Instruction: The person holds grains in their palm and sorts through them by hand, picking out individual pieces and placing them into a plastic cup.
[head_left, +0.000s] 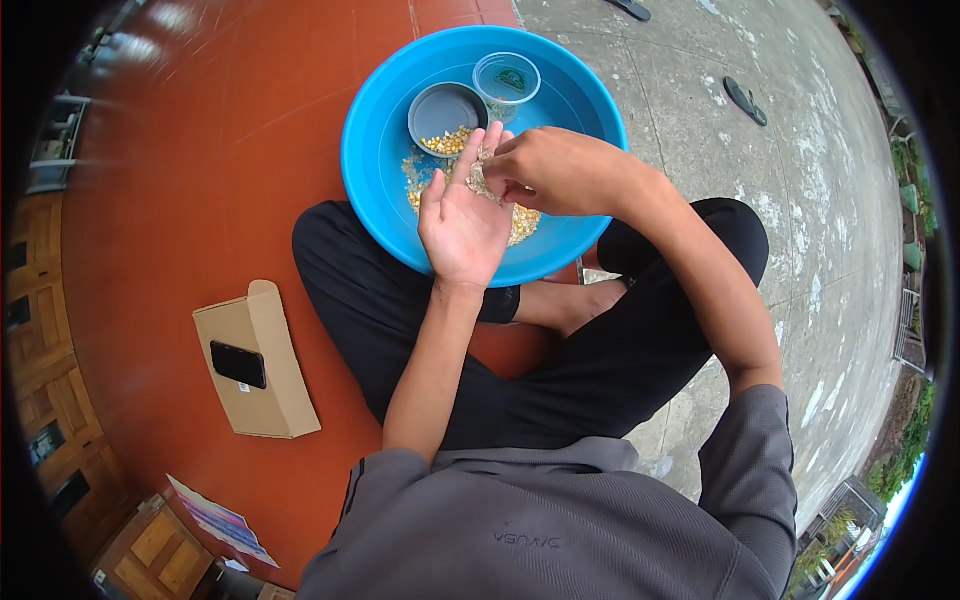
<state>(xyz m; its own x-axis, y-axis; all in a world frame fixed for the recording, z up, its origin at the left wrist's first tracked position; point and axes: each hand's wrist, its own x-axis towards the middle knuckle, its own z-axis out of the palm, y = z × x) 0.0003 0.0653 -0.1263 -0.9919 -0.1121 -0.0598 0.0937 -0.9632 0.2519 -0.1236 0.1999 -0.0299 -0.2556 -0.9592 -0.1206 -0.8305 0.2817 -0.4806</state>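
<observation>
My left hand (465,225) is held palm up over the near part of a blue basin (375,190), its fingers stretched out. Above its palm and fingers, my right hand (540,170) has its fingertips bent together in a pinch; whatever lies between them is too small to make out. Beneath both hands, loose corn kernels (523,222) mixed with pale bits lie on the basin's floor, partly hidden by the hands. A grey round bowl (440,103) with yellow kernels in it stands in the basin, beside a clear plastic cup (507,80).
The basin rests by my crossed legs. On the red floor to the left lies a cardboard box (275,370) with a black phone (239,364) on top. A sandal (745,101) lies on the grey concrete at right. A printed sheet (222,520) is at lower left.
</observation>
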